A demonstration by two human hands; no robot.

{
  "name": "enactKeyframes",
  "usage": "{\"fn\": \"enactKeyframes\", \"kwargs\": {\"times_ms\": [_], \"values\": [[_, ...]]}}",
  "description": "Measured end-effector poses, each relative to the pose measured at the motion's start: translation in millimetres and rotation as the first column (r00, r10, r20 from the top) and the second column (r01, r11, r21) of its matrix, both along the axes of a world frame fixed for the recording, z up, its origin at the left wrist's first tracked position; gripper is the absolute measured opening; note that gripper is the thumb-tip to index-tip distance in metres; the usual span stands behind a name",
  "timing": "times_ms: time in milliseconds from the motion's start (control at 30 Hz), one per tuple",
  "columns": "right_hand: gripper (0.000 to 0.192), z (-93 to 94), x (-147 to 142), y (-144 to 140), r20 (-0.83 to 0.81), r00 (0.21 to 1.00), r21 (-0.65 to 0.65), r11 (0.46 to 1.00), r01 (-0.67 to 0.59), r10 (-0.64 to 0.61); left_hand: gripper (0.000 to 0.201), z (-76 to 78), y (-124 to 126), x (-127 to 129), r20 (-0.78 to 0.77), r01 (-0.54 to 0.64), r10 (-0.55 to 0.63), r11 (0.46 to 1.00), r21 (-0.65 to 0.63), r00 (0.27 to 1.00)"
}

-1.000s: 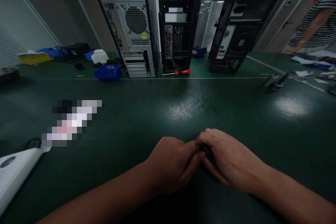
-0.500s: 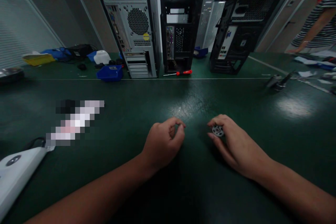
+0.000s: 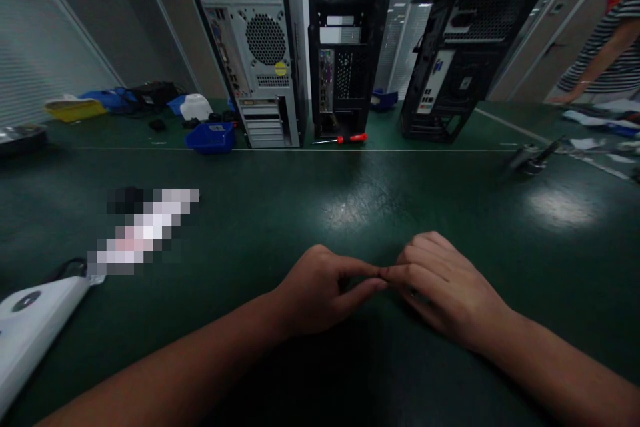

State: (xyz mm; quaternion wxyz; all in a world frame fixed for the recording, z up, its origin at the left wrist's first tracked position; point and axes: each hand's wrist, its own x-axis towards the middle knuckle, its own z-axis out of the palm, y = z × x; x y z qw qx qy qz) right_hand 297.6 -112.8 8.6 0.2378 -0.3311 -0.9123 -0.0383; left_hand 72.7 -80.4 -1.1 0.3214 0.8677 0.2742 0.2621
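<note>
My left hand [image 3: 320, 290] is low over the green table, its thumb and forefinger pinched together at the tips. Whatever lies between them, if anything, is too small to make out. The fingers of my right hand [image 3: 445, 280] are curled and reach to the left fingertips, touching them. Half a second ago a small grey spoked disc showed in the right hand's grip. Now the curled fingers cover it, apart from a faint glint beneath them.
Along the back stand a silver computer case [image 3: 265, 90], a narrow black case [image 3: 349, 67] and another black case [image 3: 450, 73]. A red screwdriver [image 3: 353, 139] and blue bin [image 3: 211, 137] lie nearby. At left is a white device [image 3: 43, 320]; a person [image 3: 600, 57] stands far right.
My left hand has moved right and slightly down, and its fingertips now meet those of my right hand. The right fingers have curled over, and the grey disc has gone from view.
</note>
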Motion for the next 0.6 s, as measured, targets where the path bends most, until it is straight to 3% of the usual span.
{"fn": "enactKeyframes", "kwargs": {"times_ms": [67, 167, 233, 300, 400, 433, 500, 600], "values": [[0.012, 1.4, 13, 5, -0.017, 0.997, -0.009, 0.997, 0.075, -0.075, 0.034, 0.2, 0, 1, 0.049, -0.081, 0.081, 0.997, 0.004, 0.995], [0.019, 6.0, 44, 17, -0.072, 0.931, -0.065, 0.934, 0.352, -0.357, 0.037, 1.2, 8, -4, 0.055, -0.249, 0.246, 0.965, 0.077, 0.968], [0.028, 9.4, 74, 25, -0.084, 0.811, -0.162, 0.811, 0.562, -0.578, 0.037, 1.5, 20, -15, 0.029, -0.350, 0.352, 0.915, 0.200, 0.936], [0.034, 11.0, 107, 33, -0.037, 0.652, -0.282, 0.634, 0.720, -0.758, 0.039, 1.1, 36, -29, -0.005, -0.463, 0.490, 0.826, 0.321, 0.872], [0.042, 7.4, 154, 43, 0.004, 0.404, -0.353, 0.377, 0.856, -0.915, 0.042, 0.0, 59, -51, -0.059, -0.609, 0.676, 0.696, 0.379, 0.735], [0.045, 4.7, 167, 46, 0.014, 0.357, -0.371, 0.327, 0.869, -0.934, 0.043, -0.3, 64, -55, -0.087, -0.638, 0.708, 0.677, 0.367, 0.701], [0.049, -1.6, 184, 50, 0.034, 0.284, -0.401, 0.247, 0.882, -0.958, 0.045, -1.1, 70, -59, -0.189, -0.647, 0.721, 0.685, 0.335, 0.667], [0.049, -8.5, 193, 54, 0.046, 0.260, -0.430, 0.215, 0.877, -0.965, 0.045, -1.9, 70, -56, -0.419, -0.523, 0.623, 0.782, 0.340, 0.660]]}}
